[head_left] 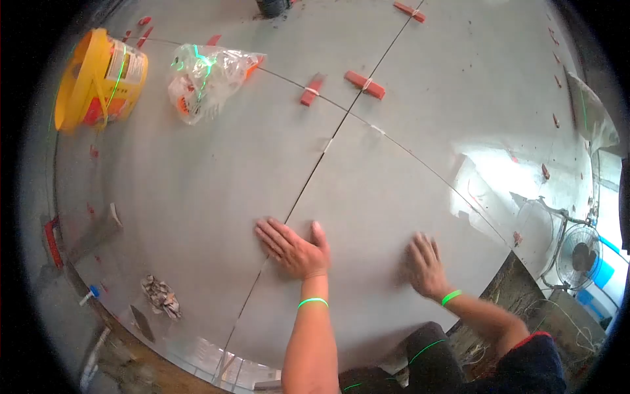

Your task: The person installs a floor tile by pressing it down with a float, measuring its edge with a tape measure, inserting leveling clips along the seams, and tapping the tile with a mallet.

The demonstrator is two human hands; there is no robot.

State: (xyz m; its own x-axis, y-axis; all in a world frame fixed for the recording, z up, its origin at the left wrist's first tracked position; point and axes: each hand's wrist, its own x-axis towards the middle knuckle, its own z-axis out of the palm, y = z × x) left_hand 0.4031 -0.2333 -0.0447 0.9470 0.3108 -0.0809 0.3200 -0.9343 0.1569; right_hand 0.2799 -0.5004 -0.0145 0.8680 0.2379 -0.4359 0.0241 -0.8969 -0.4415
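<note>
Head view: the left hand lies palm down across the dark joint between the left floor tile and the right floor tile, just ahead of the person's knees.
Grip: left fingers spread, holding nothing; the right hand is blurred, fingers loosely bent, nothing seen in it. I can't tell whether it touches the right floor tile.
Joint risk: uneven pressure could, I'd judge, nudge one tile and spoil the gap or leave a lip.
White clip: it sits in that joint with no wedge through it, so I doubt it holds the edges level there.
Bare ground: rough, right against the tile's near corner; weight there might tip it.
Far corner: red wedges stand proud, ready to catch a sleeve.
Around: yellow bucket on its side, clear plastic bag beside it, crumpled paper, fan at right.
In the way: nothing between the hands.
</note>
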